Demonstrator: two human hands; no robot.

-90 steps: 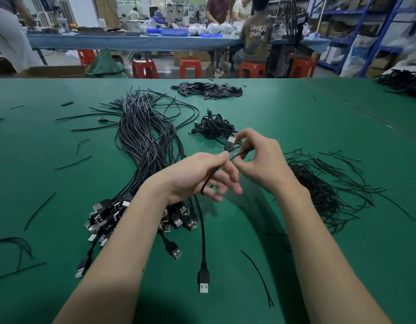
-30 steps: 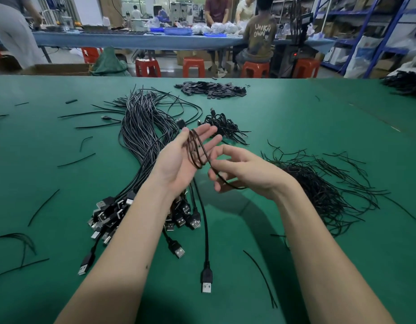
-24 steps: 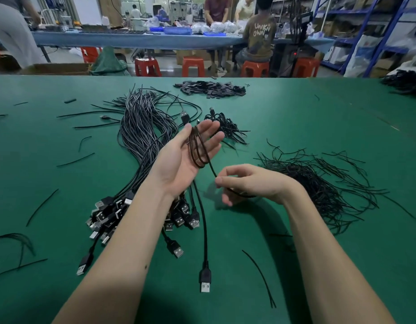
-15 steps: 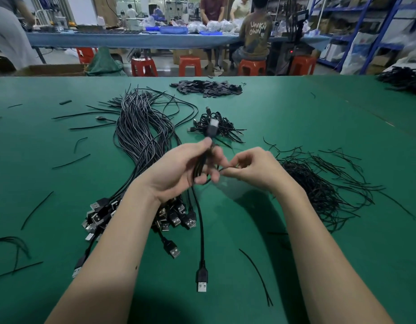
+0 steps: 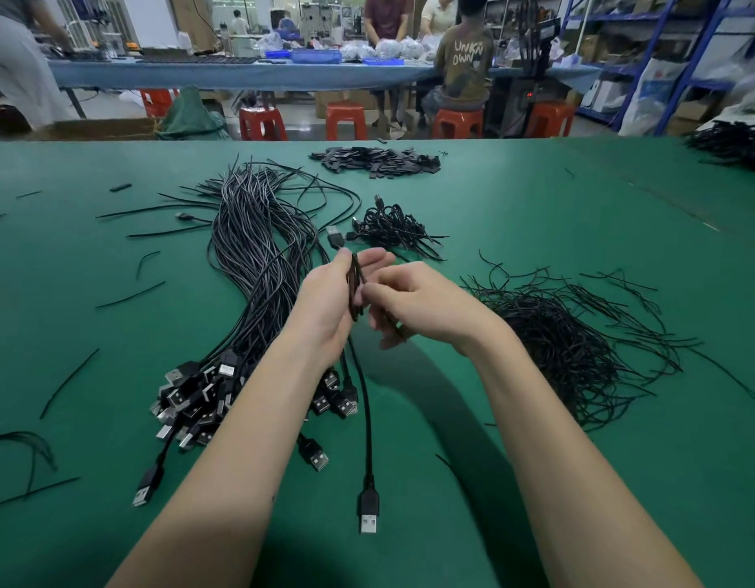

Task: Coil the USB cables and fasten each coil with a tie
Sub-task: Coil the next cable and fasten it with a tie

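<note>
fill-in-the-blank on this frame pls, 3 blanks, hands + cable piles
1. The cable coil is held in the ____ hand.
2. The table is covered in ____ cloth.
3. The pile of loose ties lies on the person's ____ side.
Missing words: left; green; right

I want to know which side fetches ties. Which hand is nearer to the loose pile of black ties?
Right. The right hand is just left of the tie pile; the left hand, holding the cable coil, is farther left, beyond the right hand.
</note>
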